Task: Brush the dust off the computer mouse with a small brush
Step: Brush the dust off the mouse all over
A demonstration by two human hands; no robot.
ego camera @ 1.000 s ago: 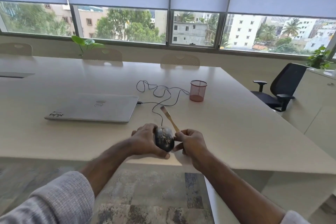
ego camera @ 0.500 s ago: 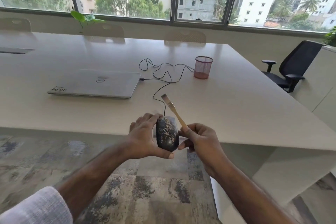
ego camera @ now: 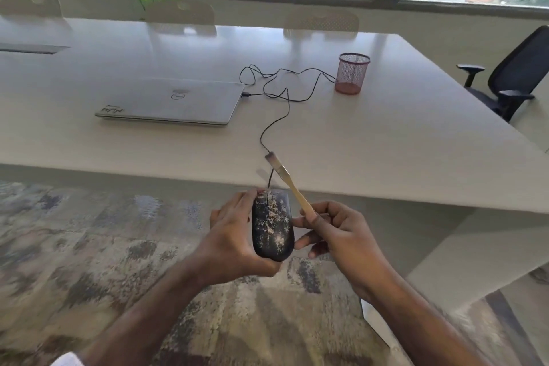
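Note:
A black computer mouse (ego camera: 272, 226) speckled with pale dust is held off the table's near edge, over the floor. My left hand (ego camera: 234, 238) grips it from the left side and underneath. Its black cable (ego camera: 276, 125) runs up across the table to the laptop. My right hand (ego camera: 335, 235) pinches the wooden handle of a small brush (ego camera: 289, 184) just right of the mouse. The brush points up and away, and its bristle tip is above the mouse's front end, apart from the dusty surface.
A closed silver laptop (ego camera: 175, 101) lies on the white table (ego camera: 386, 142). A red mesh pen cup (ego camera: 352, 73) stands to the right of the cable loops. A black office chair (ego camera: 511, 77) is at the far right. Patterned carpet (ego camera: 104, 246) lies below my hands.
Both hands have drawn back from the table edge with the mouse and brush, now over the carpet. The view has tilted downward. The mouse's dusty top faces me more fully.

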